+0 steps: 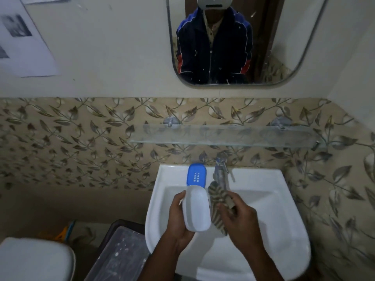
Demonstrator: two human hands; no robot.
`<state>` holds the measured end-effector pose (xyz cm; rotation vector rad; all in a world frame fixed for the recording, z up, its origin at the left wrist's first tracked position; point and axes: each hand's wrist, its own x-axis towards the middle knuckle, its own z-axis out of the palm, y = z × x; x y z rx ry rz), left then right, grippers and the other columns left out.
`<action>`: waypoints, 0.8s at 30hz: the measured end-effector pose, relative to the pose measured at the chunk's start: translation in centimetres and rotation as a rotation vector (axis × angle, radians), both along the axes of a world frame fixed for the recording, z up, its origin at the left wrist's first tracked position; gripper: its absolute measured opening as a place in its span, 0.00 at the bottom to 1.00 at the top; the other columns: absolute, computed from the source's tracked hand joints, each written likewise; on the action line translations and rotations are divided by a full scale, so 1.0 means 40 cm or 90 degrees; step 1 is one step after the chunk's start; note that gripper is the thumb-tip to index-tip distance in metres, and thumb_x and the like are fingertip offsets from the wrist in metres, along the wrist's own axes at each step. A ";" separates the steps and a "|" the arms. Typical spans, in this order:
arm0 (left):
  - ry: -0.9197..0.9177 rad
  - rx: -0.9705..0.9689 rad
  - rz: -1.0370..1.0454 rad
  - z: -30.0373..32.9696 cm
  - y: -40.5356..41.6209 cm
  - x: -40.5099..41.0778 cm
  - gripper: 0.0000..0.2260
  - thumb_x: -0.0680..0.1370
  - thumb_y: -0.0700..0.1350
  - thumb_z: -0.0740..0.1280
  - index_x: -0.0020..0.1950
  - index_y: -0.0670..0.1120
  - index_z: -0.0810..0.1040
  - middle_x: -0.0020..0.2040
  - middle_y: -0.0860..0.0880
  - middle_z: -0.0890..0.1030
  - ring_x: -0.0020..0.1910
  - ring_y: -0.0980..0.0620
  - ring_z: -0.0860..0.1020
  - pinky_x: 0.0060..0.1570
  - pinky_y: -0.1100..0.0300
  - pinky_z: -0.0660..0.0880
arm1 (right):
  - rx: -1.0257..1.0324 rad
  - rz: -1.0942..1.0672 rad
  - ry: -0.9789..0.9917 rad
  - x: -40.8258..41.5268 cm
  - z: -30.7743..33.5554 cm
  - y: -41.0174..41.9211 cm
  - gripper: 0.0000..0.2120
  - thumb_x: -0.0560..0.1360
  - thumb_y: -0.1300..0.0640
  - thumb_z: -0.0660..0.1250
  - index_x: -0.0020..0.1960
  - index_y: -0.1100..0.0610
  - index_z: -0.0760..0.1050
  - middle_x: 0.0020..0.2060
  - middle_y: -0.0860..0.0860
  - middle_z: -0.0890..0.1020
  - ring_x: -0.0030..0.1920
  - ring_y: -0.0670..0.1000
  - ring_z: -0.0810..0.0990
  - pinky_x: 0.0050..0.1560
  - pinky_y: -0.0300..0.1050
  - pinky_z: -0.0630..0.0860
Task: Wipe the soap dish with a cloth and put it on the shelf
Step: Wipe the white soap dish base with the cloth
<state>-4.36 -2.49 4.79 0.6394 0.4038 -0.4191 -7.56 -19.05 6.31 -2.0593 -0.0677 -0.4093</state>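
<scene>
Holding: white soap dish [196, 207], gripped in left hand [178, 218] over the sink [284, 220], lower centre of the frame
Left grip: closed around the dish's left long edge and lower end; thumb [179, 196] against the upper left corner, palm cupped beneath
Dish position: long axis running up and down the frame, smooth white face turned to the camera, most of it standing clear to the right of the palm
Right hand: [241, 222] clenched on a striped cloth [218, 201], just right of the dish
Cloth: brown and pale stripes, bunched; upper end sticking up past the fingers toward the tap [221, 169], lower end hanging below the hand; touching or nearly touching the dish's right edge, contact not clear
Blue tray: [196, 175] slotted, lying on the sink's back ledge just above the dish, left of the tap
Shelf: [223, 136] glass, on two wall brackets, above the sink in mid frame, well apart from the dish
Mirror: [304, 47] upper centre, reflecting a person in a dark jacket
Lower left: white toilet lid [34, 258] and a grey spattered bin [119, 254]
</scene>
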 end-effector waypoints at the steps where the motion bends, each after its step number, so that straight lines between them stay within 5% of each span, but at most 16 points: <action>1: -0.014 0.005 -0.011 0.016 -0.005 -0.010 0.22 0.73 0.55 0.64 0.54 0.40 0.86 0.48 0.39 0.85 0.45 0.41 0.85 0.46 0.52 0.82 | -0.058 0.049 -0.040 -0.013 0.023 0.028 0.13 0.73 0.61 0.71 0.56 0.51 0.80 0.46 0.40 0.84 0.44 0.38 0.82 0.45 0.29 0.76; 3: -0.026 0.017 -0.040 0.045 -0.014 -0.034 0.21 0.74 0.53 0.64 0.55 0.39 0.84 0.47 0.39 0.84 0.46 0.43 0.84 0.46 0.55 0.81 | -0.184 0.089 -0.054 -0.018 0.051 0.103 0.15 0.72 0.62 0.71 0.58 0.56 0.81 0.54 0.47 0.81 0.52 0.44 0.81 0.53 0.33 0.76; 6: -0.043 0.044 -0.047 0.069 -0.016 -0.052 0.24 0.74 0.54 0.64 0.61 0.38 0.79 0.49 0.38 0.84 0.47 0.43 0.84 0.48 0.55 0.81 | -0.186 -0.010 0.088 -0.008 0.109 0.175 0.14 0.77 0.55 0.66 0.62 0.54 0.77 0.58 0.49 0.78 0.56 0.47 0.78 0.55 0.34 0.71; 11: -0.048 0.039 -0.048 0.098 0.025 -0.042 0.30 0.75 0.60 0.65 0.65 0.37 0.79 0.49 0.36 0.83 0.44 0.40 0.84 0.46 0.51 0.82 | -0.248 0.313 0.183 -0.026 0.190 0.121 0.05 0.72 0.56 0.68 0.46 0.53 0.82 0.47 0.48 0.83 0.46 0.49 0.81 0.49 0.48 0.78; 13: -0.068 0.046 -0.057 0.111 0.032 -0.045 0.30 0.73 0.61 0.66 0.63 0.39 0.81 0.51 0.36 0.84 0.45 0.40 0.85 0.45 0.50 0.83 | -0.318 0.339 0.211 -0.032 0.206 0.120 0.07 0.70 0.54 0.69 0.45 0.55 0.82 0.46 0.47 0.83 0.45 0.48 0.81 0.47 0.47 0.78; 16: -0.097 0.039 -0.070 0.143 0.020 -0.061 0.27 0.76 0.60 0.62 0.61 0.40 0.83 0.53 0.37 0.85 0.48 0.41 0.85 0.48 0.50 0.83 | -0.309 0.152 0.090 -0.018 0.227 0.151 0.08 0.75 0.53 0.68 0.51 0.54 0.82 0.47 0.49 0.80 0.47 0.48 0.80 0.43 0.32 0.69; 18: -0.106 0.045 -0.102 0.167 0.011 -0.066 0.25 0.81 0.59 0.57 0.64 0.42 0.80 0.52 0.39 0.86 0.48 0.42 0.86 0.46 0.52 0.83 | -0.273 0.011 0.007 -0.018 0.247 0.168 0.09 0.79 0.52 0.64 0.57 0.50 0.80 0.47 0.48 0.75 0.45 0.47 0.77 0.41 0.33 0.67; 21: -0.149 0.071 -0.119 0.193 0.005 -0.074 0.27 0.80 0.58 0.57 0.69 0.41 0.75 0.53 0.38 0.85 0.48 0.44 0.86 0.44 0.54 0.83 | -0.301 -0.129 0.104 -0.037 0.259 0.181 0.12 0.79 0.47 0.62 0.56 0.50 0.80 0.50 0.50 0.78 0.46 0.50 0.80 0.41 0.40 0.73; 24: -0.191 0.076 -0.093 0.198 0.005 -0.085 0.29 0.76 0.61 0.61 0.62 0.39 0.82 0.57 0.36 0.84 0.53 0.42 0.85 0.47 0.52 0.83 | -0.332 -0.142 0.187 -0.046 0.267 0.179 0.12 0.76 0.47 0.65 0.47 0.55 0.80 0.38 0.49 0.77 0.35 0.49 0.76 0.32 0.37 0.67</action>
